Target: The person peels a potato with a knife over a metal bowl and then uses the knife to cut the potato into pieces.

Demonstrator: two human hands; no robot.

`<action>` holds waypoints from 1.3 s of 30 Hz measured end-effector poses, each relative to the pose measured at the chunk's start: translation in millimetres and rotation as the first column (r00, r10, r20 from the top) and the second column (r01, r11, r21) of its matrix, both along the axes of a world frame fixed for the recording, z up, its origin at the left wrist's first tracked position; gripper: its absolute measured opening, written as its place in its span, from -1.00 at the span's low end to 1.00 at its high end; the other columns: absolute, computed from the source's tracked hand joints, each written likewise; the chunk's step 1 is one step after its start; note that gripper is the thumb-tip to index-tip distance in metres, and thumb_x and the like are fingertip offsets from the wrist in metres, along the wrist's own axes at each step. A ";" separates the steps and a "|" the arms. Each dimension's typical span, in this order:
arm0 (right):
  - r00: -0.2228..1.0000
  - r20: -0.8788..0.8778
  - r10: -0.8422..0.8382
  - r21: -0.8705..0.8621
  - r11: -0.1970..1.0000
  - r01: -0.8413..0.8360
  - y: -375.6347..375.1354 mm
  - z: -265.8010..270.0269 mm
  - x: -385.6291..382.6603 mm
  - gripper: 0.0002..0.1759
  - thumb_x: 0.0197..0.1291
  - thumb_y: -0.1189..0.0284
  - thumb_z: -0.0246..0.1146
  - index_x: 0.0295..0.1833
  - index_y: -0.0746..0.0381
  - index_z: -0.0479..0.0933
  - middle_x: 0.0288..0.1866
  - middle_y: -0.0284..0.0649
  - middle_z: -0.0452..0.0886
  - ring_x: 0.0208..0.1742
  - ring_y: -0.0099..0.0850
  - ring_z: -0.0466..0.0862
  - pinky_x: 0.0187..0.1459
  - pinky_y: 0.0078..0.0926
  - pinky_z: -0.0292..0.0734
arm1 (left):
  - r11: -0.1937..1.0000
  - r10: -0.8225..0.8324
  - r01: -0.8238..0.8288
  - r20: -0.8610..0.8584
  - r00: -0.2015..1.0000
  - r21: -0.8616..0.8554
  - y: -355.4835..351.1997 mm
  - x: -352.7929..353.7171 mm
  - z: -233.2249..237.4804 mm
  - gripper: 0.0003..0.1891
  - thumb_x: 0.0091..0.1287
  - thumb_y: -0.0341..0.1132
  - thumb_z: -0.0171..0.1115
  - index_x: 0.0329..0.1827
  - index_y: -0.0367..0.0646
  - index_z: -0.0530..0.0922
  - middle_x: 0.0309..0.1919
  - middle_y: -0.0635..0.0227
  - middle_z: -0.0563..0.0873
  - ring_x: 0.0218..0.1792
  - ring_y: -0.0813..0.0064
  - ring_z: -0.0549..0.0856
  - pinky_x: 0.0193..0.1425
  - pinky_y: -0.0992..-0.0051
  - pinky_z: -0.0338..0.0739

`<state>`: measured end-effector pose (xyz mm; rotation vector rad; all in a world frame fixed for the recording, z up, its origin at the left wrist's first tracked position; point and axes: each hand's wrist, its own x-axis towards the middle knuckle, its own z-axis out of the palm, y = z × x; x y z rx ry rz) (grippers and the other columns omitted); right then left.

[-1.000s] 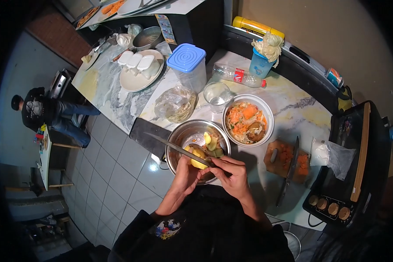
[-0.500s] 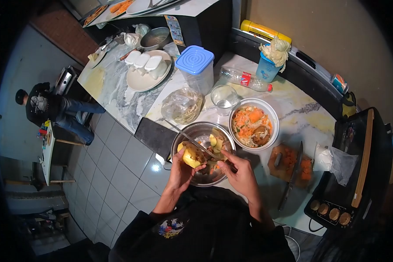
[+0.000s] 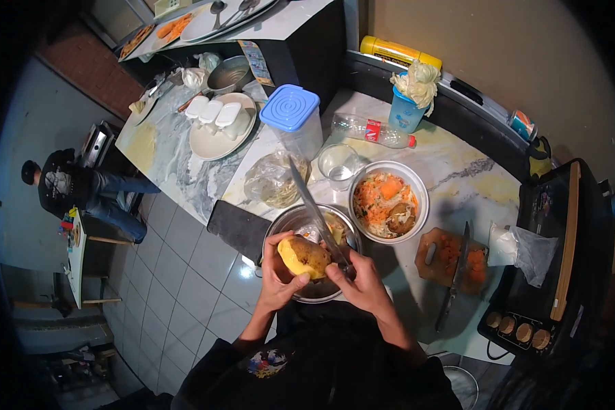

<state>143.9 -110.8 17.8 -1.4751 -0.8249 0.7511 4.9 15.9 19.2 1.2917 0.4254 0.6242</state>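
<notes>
Over a metal bowl (image 3: 272, 225), my left hand (image 3: 279, 279) is wrapped round a partly peeled potato (image 3: 305, 257), yellow on its left side and brown on the rest. My right hand (image 3: 359, 283) grips a long knife (image 3: 312, 205) near its lower end, its blade pointing up and left past the potato. The right thumb touches the potato's right end. Peelings lie in the metal bowl. Just right of it is a white bowl (image 3: 424, 217) with grated carrot, a carrot piece and a brown potato.
A cutting board (image 3: 427, 270) with orange pieces and a second knife (image 3: 456, 280) is at right, beside a black oven (image 3: 560, 273). Behind stand a glass (image 3: 339, 166), bottle (image 3: 376, 131), blue-lidded container (image 3: 301, 130) and plate (image 3: 208, 145). Another person (image 3: 65, 181) stands far left.
The knife blade has swung upright, away from the metal bowl's rim. The potato has turned, showing more brown skin. The view has shifted slightly.
</notes>
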 end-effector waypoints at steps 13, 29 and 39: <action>0.604 -0.796 0.049 0.077 0.997 0.022 -4.4 -17.6 -0.2 -0.54 0.20 0.50 0.38 0.14 0.27 0.35 -0.41 -0.41 0.45 -0.65 -0.74 0.30 -0.69 -0.71 0.12 | 0.928 0.002 -0.056 0.147 0.989 0.368 -4.2 18.3 -23.0 -0.15 -0.10 -0.36 0.65 0.16 -0.19 0.18 0.09 0.09 0.39 0.26 0.06 0.52 0.39 0.09 0.36; 0.824 -0.555 -0.116 -0.015 0.991 0.130 -33.4 6.5 26.4 -0.45 0.22 0.48 0.28 0.26 0.43 0.28 -0.58 -0.43 0.30 -0.75 -0.70 0.17 -0.71 -0.68 0.10 | 0.897 -0.296 0.382 -0.341 0.892 0.220 49.5 -0.6 36.3 -0.52 0.34 -0.08 0.25 0.17 -0.23 0.48 0.13 -0.01 0.52 0.18 0.03 0.56 0.22 0.02 0.48; 0.831 -0.538 -0.144 0.028 0.982 0.188 -36.0 5.3 28.9 -0.50 0.25 0.56 0.23 0.26 0.39 0.26 -0.54 -0.44 0.32 -0.74 -0.72 0.18 -0.71 -0.69 0.10 | 0.950 -0.293 0.311 0.349 0.890 0.004 37.8 -13.3 46.0 -0.51 0.29 -0.28 0.34 0.19 -0.42 0.46 0.13 -0.04 0.59 0.19 0.12 0.59 0.36 0.15 0.41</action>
